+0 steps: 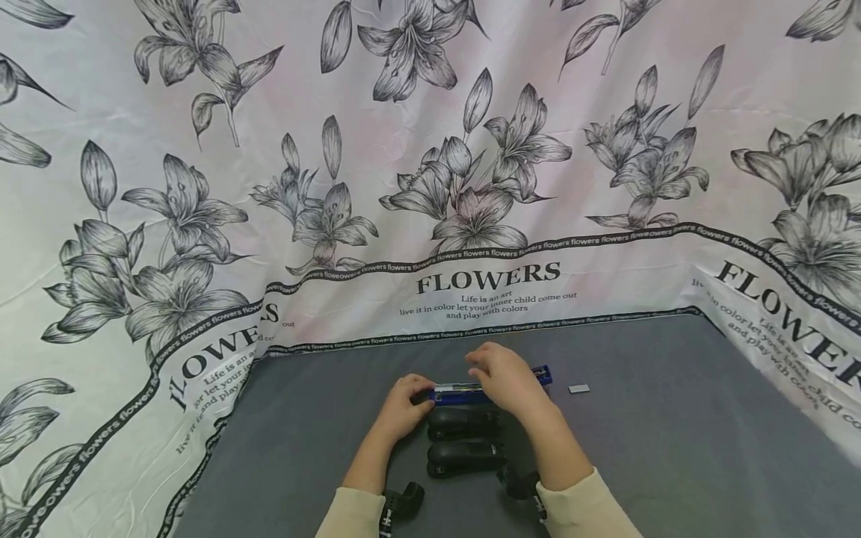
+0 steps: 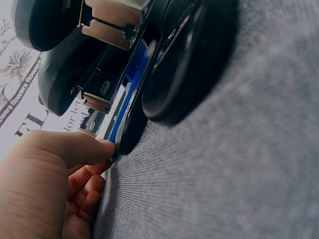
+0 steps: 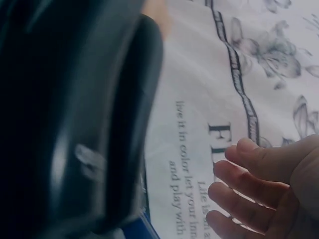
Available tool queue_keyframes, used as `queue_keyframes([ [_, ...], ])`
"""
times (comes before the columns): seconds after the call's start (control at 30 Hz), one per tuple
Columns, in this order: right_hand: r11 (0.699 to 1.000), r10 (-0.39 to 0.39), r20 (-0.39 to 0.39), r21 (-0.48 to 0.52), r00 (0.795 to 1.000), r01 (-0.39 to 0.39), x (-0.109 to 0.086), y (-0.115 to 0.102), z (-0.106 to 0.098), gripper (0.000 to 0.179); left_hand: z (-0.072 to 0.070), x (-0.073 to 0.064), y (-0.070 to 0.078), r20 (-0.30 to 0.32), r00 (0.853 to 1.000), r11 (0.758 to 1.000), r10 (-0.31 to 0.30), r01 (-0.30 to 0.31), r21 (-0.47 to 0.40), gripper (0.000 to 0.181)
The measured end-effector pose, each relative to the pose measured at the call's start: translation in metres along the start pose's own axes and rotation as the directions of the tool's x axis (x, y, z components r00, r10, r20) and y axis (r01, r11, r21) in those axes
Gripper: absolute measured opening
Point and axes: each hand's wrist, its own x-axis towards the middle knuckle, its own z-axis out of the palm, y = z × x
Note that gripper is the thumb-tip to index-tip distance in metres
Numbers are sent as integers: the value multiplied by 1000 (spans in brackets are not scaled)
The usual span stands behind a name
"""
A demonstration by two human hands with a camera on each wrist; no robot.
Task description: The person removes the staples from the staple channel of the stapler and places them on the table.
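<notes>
My left hand [image 1: 401, 407] pinches the left end of a blue stapler [image 1: 464, 398], whose silver staple channel lies exposed on top. In the left wrist view, the thumb and fingers [image 2: 82, 191] meet at the end of its blue edge [image 2: 130, 94]. Above the stapler's right part hovers my right hand [image 1: 507, 377], holding nothing; the right wrist view has its fingers [image 3: 244, 199] loosely extended and slightly spread. That hand hides part of the stapler. Two black staplers, one nearer the blue one [image 1: 464, 424] and one closer to me [image 1: 464, 457], lie side by side.
A small silver strip of staples [image 1: 578, 388] lies right of the blue stapler on the grey cloth [image 1: 673, 418]. Behind the work surface hangs a white curtain [image 1: 336, 314] with flower prints. Black wrist camera mounts [image 1: 403, 502] jut out near both wrists.
</notes>
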Motion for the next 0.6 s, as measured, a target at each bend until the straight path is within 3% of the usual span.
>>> queue_keyframes([
  [0.37,1000,3,205,-3,979,-3,7,3,29,27,1,2,0,7,1000,1000,1,-1,-15,26],
  [0.6,999,-41,211,-19,977,46,9,9,42,19,1,1,-1,-1,1000,1000,1,-1,-15,25],
])
